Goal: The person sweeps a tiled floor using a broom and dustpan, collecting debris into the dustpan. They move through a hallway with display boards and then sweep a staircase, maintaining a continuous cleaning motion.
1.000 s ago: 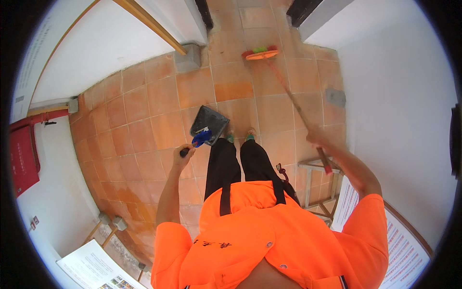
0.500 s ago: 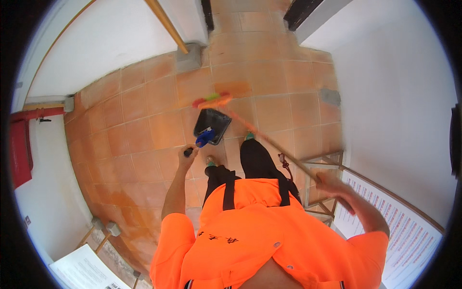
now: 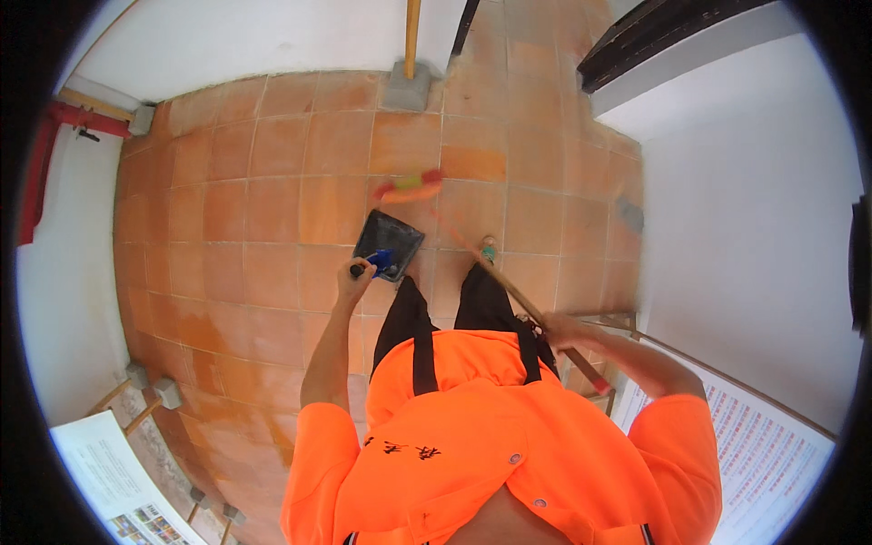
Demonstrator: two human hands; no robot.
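My left hand (image 3: 356,271) is closed around the blue handle of a dark rectangular plastic dustpan (image 3: 389,243), which sits low on the terracotta tile floor (image 3: 263,209) just ahead of my feet. My right hand (image 3: 565,329) is wrapped round the long wooden stick of a broom (image 3: 509,286); the stick slants up and left from that hand, crosses in front of my right leg, and ends in a blurred orange and green brush head (image 3: 411,188) just beyond the far edge of the dustpan, close to it; whether they touch I cannot tell.

To my left the tiles run open as far as a white wall (image 3: 64,300), with a red fitting (image 3: 41,173) mounted on it. Ahead, the floor reaches another white wall, where a wooden post (image 3: 411,36) stands in a grey concrete block (image 3: 405,89); right of the post the tiles carry on into a narrower passage. On my right a white wall (image 3: 745,254) stands near, and a metal frame (image 3: 609,320) sits just beside my right hand, so there is less room on that side. Two white printed boards (image 3: 763,463) lean at the lower corners, the left one (image 3: 109,481) propped on wooden feet with small grey blocks.

The tiles are square, orange-brown, with pale joints, darker and stained toward the lower left.
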